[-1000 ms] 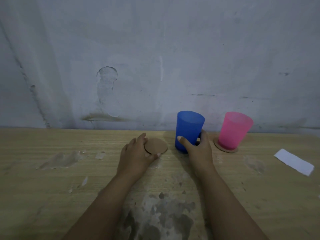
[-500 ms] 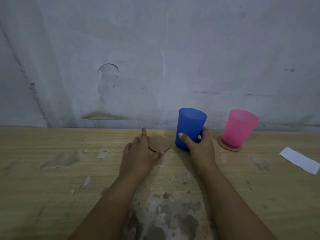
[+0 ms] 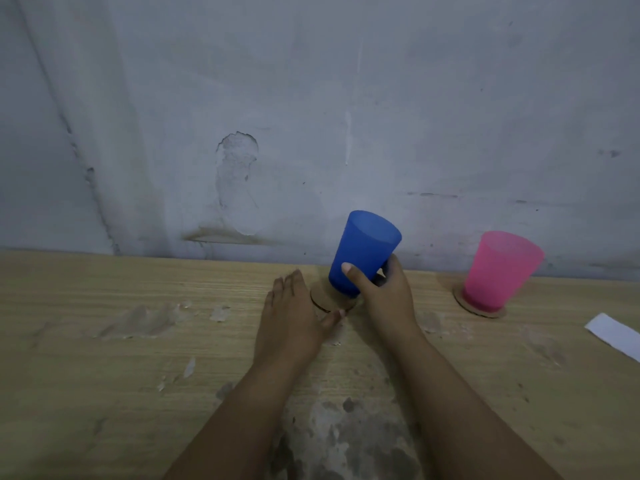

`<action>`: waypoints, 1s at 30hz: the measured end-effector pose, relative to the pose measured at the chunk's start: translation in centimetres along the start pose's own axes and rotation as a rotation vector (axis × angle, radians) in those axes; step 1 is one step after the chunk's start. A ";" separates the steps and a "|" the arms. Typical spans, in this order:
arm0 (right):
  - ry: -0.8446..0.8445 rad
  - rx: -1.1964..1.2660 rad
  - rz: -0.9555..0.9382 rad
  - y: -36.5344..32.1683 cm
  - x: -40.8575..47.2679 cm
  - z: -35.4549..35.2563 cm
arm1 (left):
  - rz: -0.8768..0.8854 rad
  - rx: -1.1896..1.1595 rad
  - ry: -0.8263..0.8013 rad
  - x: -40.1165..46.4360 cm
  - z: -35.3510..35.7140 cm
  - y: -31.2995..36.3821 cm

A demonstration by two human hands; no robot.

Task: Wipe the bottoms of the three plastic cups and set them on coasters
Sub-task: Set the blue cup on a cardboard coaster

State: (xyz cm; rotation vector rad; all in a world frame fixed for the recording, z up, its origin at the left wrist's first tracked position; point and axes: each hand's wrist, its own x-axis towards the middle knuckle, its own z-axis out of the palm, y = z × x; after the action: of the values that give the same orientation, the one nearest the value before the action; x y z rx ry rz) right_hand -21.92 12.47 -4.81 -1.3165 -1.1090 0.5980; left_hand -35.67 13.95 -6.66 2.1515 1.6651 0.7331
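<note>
the right hand (image 3: 386,299) grips the tilted blue cup (image 3: 363,252) over a coaster (image 3: 323,301) that the flat, open-fingered left hand (image 3: 291,320) steadies for landing.

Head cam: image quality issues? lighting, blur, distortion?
Head view: dim, flat light, no glare; soft shadows under the blue cup and pink cup; wide-angle tilts both cups outward; slight softness on the left hand.

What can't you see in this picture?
Head view only:
- Third cup: nowhere in view.
- Blue cup bottom: hidden by the right hand; whether it touches the coaster is unclear.
- White paper: cut off by the right edge.
- Left hand: covers part of the coaster's edge.
</note>
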 end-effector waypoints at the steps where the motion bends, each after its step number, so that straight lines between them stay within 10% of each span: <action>1: -0.017 -0.002 -0.001 0.0 0.0 0.2 | 0.011 0.034 -0.006 0.0 0.0 0.1; 30: -0.156 -0.245 0.065 -1.5 -2.3 -3.5 | -0.072 -0.233 0.175 -3.0 -1.8 0.3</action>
State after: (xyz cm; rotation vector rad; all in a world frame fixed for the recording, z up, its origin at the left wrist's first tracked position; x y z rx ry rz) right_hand -20.14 8.58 -3.69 -1.5412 -1.3026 0.6356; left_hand -37.05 10.85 -5.63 1.9047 1.6385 1.0629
